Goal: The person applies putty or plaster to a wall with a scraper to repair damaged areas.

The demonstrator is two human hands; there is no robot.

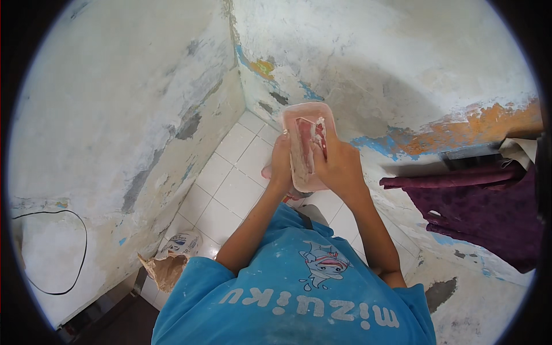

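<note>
A pale pink rectangular plastic container [308,115] is held up in front of me, above a white tiled floor [230,172]. My left hand [280,164] grips its left side from below. My right hand [339,164] holds the right side, with its fingers reaching into the container. They press on a whitish and red lump [305,141] inside; I cannot tell what the lump is. Both forearms rise from my blue shirt [299,287] at the lower edge.
Two peeling, stained plaster walls meet in a corner [238,63] ahead. A torn paper sack [172,259] lies on the floor at lower left. Dark purple cloth [489,213] hangs at the right. A black cable [75,253] loops on the left wall.
</note>
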